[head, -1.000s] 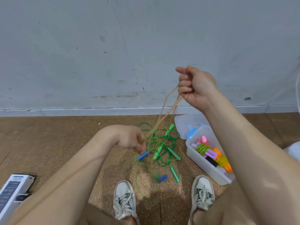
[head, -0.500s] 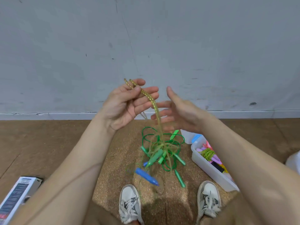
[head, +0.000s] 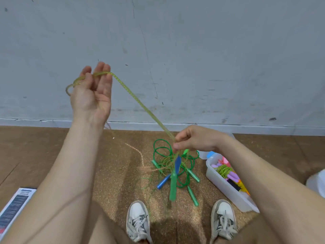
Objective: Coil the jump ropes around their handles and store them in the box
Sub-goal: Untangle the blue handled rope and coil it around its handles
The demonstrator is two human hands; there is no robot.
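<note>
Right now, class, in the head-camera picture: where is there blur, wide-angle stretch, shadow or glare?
Head view: the dangling green handle and blue handle smear with motion blur, the taut yellow-green rope reads sharper; forearms swell toward the lower corners, wide-angle stretch; soft light, faint shadow between the shoes; no glare.

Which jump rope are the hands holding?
The yellow-green rope, stretched taut from left hand to right hand; the dark green ropes lie tangled on the floor.
</note>
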